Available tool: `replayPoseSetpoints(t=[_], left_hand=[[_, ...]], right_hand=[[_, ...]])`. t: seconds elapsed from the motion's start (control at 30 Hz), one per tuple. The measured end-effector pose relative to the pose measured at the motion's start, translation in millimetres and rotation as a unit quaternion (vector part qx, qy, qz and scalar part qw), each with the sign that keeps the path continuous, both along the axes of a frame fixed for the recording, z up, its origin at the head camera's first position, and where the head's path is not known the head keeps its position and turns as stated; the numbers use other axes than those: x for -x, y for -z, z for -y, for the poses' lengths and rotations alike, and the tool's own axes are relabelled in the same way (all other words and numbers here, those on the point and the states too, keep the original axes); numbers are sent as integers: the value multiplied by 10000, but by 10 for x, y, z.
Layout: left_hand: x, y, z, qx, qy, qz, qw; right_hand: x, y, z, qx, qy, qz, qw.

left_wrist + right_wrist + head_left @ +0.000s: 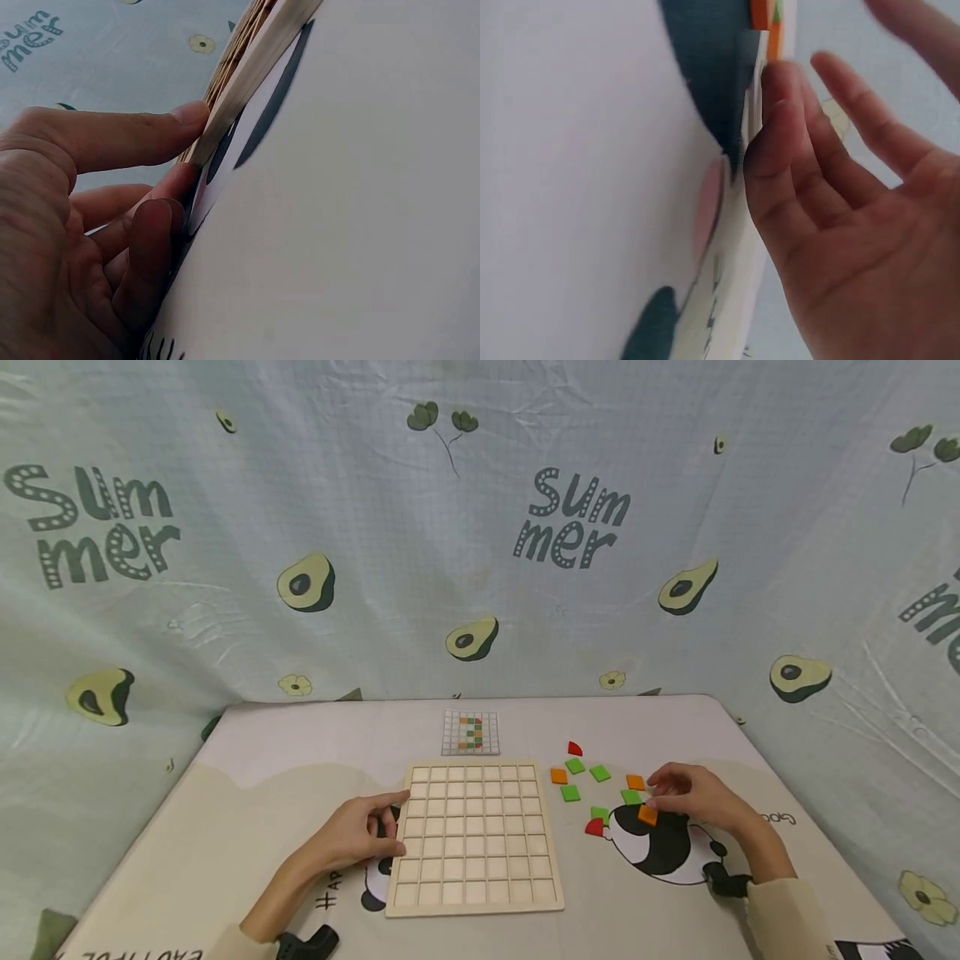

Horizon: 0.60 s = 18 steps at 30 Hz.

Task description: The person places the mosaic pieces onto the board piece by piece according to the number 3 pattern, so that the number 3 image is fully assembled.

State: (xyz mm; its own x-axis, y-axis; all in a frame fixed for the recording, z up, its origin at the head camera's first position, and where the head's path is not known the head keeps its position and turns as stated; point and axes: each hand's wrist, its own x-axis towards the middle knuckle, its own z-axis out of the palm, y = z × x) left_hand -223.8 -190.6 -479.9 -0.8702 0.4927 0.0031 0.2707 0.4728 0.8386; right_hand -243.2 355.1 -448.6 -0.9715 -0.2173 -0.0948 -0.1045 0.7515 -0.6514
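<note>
In the head view a pale wooden board (475,912) with a grid of square recesses lies on the table. My left hand (352,831) is at its left side, thumb and index finger touching the edge, as the left wrist view shows the board edge (240,90) against the fingertips. My right hand (701,793) is over the loose tiles at the right, fingers bent and apart, nothing visible between them. Nearest to it are an orange square tile (647,816), another orange tile (635,782) and a green square tile (632,797). In the right wrist view, orange tile (775,41) edges show beyond the fingertips.
Several more green tiles (600,773), an orange tile (558,776), a red quarter-round tile (574,749) and another red tile (595,827) lie right of the board. A printed pattern card (491,739) lies behind it. A printed curtain (390,635) hangs behind the table.
</note>
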Motion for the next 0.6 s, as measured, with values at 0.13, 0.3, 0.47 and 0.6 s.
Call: replayPoseSetpoints(t=[0.13,0.3,0.47,0.6], left_hand=[[0,15,-3,-14,-24,37,10000],[-9,5,7,-91,-85,206,9997],[-13,-6,-1,-106,-102,286,9995],[-11,-3,5,-108,-109,309,9994]], right_hand=[[-10,31,-10,224,-210,233,9993],[-10,8,8,164,-279,295,9990],[-23,15,23,105,-320,264,9991],[-4,35,36,86,-405,230,9989]])
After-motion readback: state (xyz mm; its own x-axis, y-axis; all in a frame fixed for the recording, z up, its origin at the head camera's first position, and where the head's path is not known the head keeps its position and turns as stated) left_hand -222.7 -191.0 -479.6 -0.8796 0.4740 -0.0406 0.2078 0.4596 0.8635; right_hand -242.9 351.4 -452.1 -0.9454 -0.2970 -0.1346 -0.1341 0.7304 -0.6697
